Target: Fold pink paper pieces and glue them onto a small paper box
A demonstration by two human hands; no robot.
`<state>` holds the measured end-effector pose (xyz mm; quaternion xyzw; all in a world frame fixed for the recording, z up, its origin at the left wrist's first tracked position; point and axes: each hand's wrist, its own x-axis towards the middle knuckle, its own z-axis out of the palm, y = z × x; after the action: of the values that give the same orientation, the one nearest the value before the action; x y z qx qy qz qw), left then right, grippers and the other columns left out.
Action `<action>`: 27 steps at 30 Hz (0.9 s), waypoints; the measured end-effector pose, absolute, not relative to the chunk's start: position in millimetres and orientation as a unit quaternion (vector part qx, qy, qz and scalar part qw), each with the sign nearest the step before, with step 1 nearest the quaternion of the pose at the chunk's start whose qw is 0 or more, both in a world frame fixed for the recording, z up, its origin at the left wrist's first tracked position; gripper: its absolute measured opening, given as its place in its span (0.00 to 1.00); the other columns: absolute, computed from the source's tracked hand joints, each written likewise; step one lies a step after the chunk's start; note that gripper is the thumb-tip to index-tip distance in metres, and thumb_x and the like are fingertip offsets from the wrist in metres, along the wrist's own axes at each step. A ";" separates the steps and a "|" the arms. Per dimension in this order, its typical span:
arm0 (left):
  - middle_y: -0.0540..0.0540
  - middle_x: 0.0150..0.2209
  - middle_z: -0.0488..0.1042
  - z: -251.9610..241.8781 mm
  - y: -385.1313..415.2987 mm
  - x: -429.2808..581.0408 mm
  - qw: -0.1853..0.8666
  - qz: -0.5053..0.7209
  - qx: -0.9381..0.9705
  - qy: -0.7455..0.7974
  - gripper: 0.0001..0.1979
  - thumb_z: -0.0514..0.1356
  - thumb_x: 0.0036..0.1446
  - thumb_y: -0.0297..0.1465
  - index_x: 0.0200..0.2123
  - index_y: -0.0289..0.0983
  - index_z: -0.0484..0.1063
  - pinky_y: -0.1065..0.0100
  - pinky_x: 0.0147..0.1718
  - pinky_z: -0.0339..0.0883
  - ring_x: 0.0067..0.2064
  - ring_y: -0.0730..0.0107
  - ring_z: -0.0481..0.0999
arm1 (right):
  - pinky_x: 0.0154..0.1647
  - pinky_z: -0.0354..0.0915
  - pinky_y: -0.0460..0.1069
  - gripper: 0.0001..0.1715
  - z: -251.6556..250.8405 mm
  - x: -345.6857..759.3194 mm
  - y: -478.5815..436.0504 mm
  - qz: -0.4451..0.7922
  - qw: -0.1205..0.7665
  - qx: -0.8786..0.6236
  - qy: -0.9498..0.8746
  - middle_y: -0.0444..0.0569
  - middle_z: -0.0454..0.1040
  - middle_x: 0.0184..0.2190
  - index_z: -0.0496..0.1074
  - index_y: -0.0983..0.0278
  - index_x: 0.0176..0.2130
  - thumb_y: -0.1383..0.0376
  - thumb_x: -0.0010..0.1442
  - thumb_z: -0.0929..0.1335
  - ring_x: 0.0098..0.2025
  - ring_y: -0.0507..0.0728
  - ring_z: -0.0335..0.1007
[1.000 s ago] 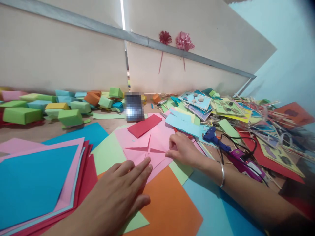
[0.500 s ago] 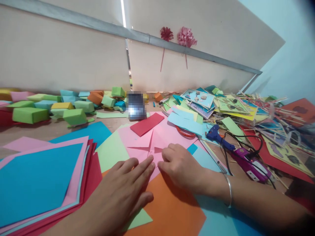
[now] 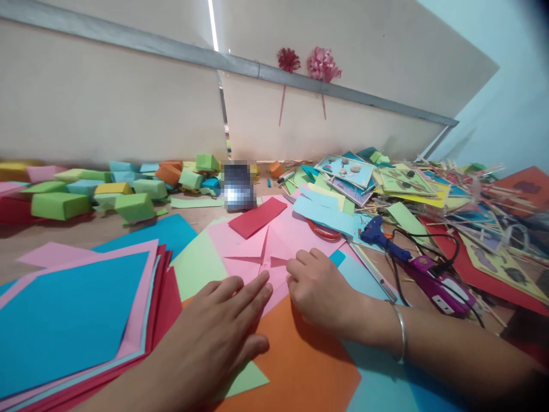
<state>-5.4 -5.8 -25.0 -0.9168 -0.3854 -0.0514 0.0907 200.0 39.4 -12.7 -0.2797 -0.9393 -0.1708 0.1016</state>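
Observation:
Pink paper [image 3: 244, 249] with folded, pointed flaps lies in the middle of the table. My left hand [image 3: 227, 317] rests flat on its near edge, fingers stretched out and thumb apart. Just right of those fingertips, my right hand [image 3: 319, 292] is closed with its fingers curled in, touching the pink paper; whether anything is pinched in it is hidden. Under both hands lies an orange sheet [image 3: 300, 360]. A folded red strip [image 3: 257, 217] sits on the far part of the pink paper.
Stacked coloured sheets [image 3: 72, 309] lie at the left, with folded paper blocks [image 3: 61, 205] behind. At the right are red-handled scissors [image 3: 323, 230], a metal-edged cutter [image 3: 373, 272], a blue glue gun [image 3: 384, 239], a purple power strip [image 3: 440, 289] with black cable, cards and sticks.
My right hand has shifted slightly right, away from my left fingertips. My left hand stays nearly in place on the paper. The view has moved a little.

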 end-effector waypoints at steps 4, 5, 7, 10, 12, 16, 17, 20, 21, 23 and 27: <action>0.40 0.59 0.71 -22.5 -7.3 -7.8 0.062 -0.063 -0.920 -0.383 0.31 0.61 0.56 0.49 0.56 0.36 0.72 0.57 0.38 0.66 0.40 0.54 0.74 | 0.27 0.35 0.52 0.18 -16.7 197.3 39.1 -0.183 0.108 -0.269 -0.939 0.50 0.63 0.22 0.64 0.66 0.18 0.79 0.56 0.64 0.28 0.55 0.48; 0.40 0.60 0.71 -22.1 -7.9 -8.5 0.060 -0.072 -0.921 -0.379 0.31 0.61 0.55 0.51 0.55 0.37 0.73 0.57 0.39 0.66 0.41 0.54 0.74 | 0.27 0.35 0.52 0.18 -17.6 197.1 39.3 -0.184 0.109 -0.268 -0.939 0.50 0.63 0.22 0.64 0.66 0.19 0.79 0.57 0.64 0.28 0.55 0.48; 0.40 0.61 0.69 -21.2 -9.1 -9.4 0.071 -0.090 -0.922 -0.370 0.29 0.60 0.54 0.53 0.51 0.39 0.76 0.55 0.41 0.66 0.44 0.52 0.74 | 0.27 0.35 0.52 0.18 -18.4 197.2 39.9 -0.181 0.110 -0.265 -0.941 0.50 0.63 0.22 0.65 0.66 0.19 0.79 0.57 0.64 0.28 0.55 0.49; 0.39 0.59 0.70 -18.4 -10.9 -8.8 0.083 -0.106 -0.921 -0.364 0.25 0.59 0.56 0.52 0.45 0.40 0.78 0.53 0.44 0.66 0.48 0.48 0.72 | 0.27 0.37 0.52 0.18 -17.4 197.6 40.2 -0.161 0.092 -0.266 -0.946 0.51 0.64 0.23 0.66 0.66 0.20 0.78 0.58 0.64 0.28 0.55 0.50; 0.39 0.51 0.75 -16.2 -12.2 -6.8 0.059 -0.117 -0.920 -0.369 0.20 0.57 0.59 0.49 0.40 0.41 0.78 0.53 0.44 0.67 0.48 0.50 0.72 | 0.27 0.39 0.51 0.16 -15.7 197.6 40.0 -0.143 0.069 -0.270 -0.950 0.51 0.65 0.24 0.67 0.67 0.21 0.78 0.57 0.64 0.29 0.55 0.51; 0.44 0.32 0.74 -14.7 -14.2 -1.6 0.013 -0.154 -0.916 -0.371 0.13 0.54 0.64 0.32 0.29 0.40 0.74 0.58 0.39 0.69 0.38 0.59 0.72 | 0.28 0.43 0.51 0.15 -12.4 196.6 39.5 -0.135 0.072 -0.289 -0.945 0.53 0.67 0.27 0.68 0.66 0.23 0.79 0.58 0.64 0.32 0.57 0.55; 0.45 0.30 0.73 -15.2 -14.1 -0.8 0.015 -0.162 -0.915 -0.369 0.13 0.52 0.64 0.29 0.28 0.40 0.73 0.59 0.39 0.69 0.37 0.61 0.72 | 0.29 0.45 0.52 0.14 -12.0 196.1 39.5 -0.142 0.088 -0.296 -0.940 0.54 0.68 0.29 0.68 0.67 0.25 0.79 0.59 0.63 0.34 0.58 0.56; 0.46 0.30 0.72 -18.0 -11.6 -0.6 0.034 -0.170 -0.910 -0.376 0.13 0.50 0.64 0.25 0.29 0.38 0.71 0.61 0.38 0.70 0.36 0.63 0.72 | 0.31 0.49 0.52 0.14 -12.8 194.8 40.0 -0.159 0.129 -0.307 -0.929 0.58 0.71 0.37 0.69 0.68 0.32 0.80 0.61 0.59 0.37 0.59 0.59; 0.46 0.29 0.72 -19.0 -10.3 -1.3 0.039 -0.171 -0.908 -0.380 0.13 0.50 0.64 0.25 0.29 0.38 0.71 0.63 0.36 0.69 0.34 0.64 0.72 | 0.31 0.49 0.52 0.14 -13.9 194.4 40.2 -0.161 0.133 -0.306 -0.929 0.58 0.71 0.37 0.69 0.68 0.33 0.80 0.61 0.59 0.36 0.59 0.60; 0.46 0.28 0.71 -20.5 -7.7 -3.1 0.043 -0.177 -0.901 -0.393 0.14 0.49 0.63 0.24 0.28 0.37 0.70 0.66 0.31 0.69 0.31 0.67 0.71 | 0.30 0.47 0.52 0.14 -16.5 194.1 40.7 -0.162 0.119 -0.296 -0.934 0.55 0.72 0.33 0.68 0.68 0.34 0.79 0.62 0.58 0.33 0.58 0.60; 0.47 0.27 0.70 -19.6 -5.0 -5.5 0.042 -0.176 -0.891 -0.417 0.14 0.49 0.63 0.24 0.26 0.38 0.69 0.70 0.27 0.67 0.28 0.70 0.70 | 0.27 0.44 0.52 0.13 -20.0 194.8 41.5 -0.165 0.076 -0.266 -0.947 0.51 0.70 0.27 0.68 0.68 0.33 0.79 0.61 0.59 0.28 0.55 0.60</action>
<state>-5.5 -5.0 -19.6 -0.8907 -0.4171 -0.1758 0.0424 194.8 41.5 -20.0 -0.2657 -0.9468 -0.1652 0.0756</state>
